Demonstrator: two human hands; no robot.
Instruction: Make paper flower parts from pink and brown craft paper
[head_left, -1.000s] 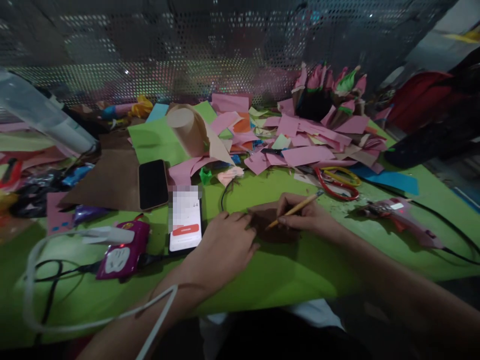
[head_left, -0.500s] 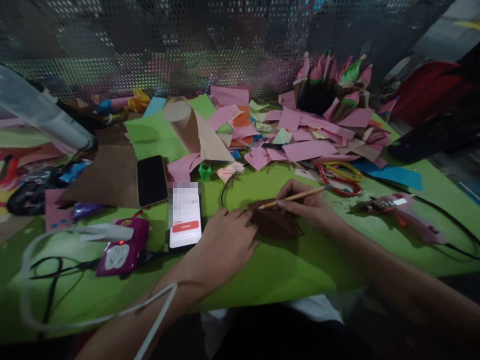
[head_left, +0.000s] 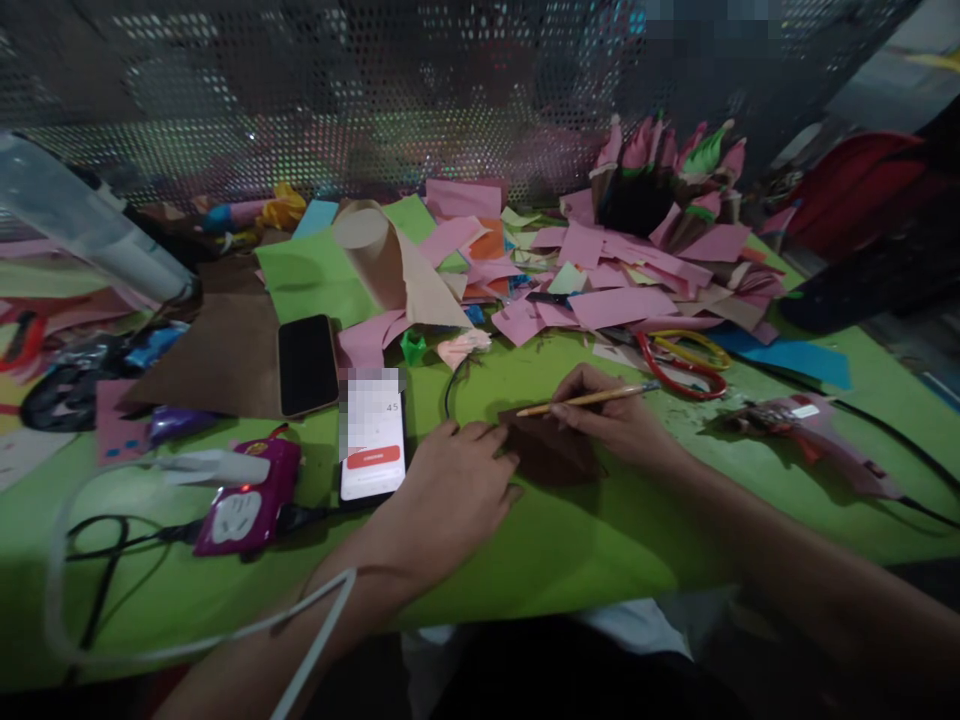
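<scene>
A small piece of dark brown paper (head_left: 551,455) lies on the green tabletop between my two hands. My left hand (head_left: 454,490) rests palm down, its fingers on the left edge of the paper. Pinched in my right hand (head_left: 611,420) is a pencil (head_left: 536,408), held nearly level with its tip pointing left over the paper's upper edge. Whether the tip touches the paper I cannot tell. Just beyond my left fingertips lies a pale pink paper flower (head_left: 463,347) with a dark, curved stem.
Left of my hand lie a lit phone (head_left: 373,470), a dark phone (head_left: 308,365) and a purple power socket (head_left: 251,495) with cables. A pink glue gun (head_left: 825,435) lies right, near red-handled scissors (head_left: 679,370). Pink paper scraps (head_left: 622,303) and a tan paper roll (head_left: 371,255) lie behind.
The whole view has shifted slightly. Both hands, the pencil and the brown paper keep nearly the same places, with the pencil lying a little flatter.
</scene>
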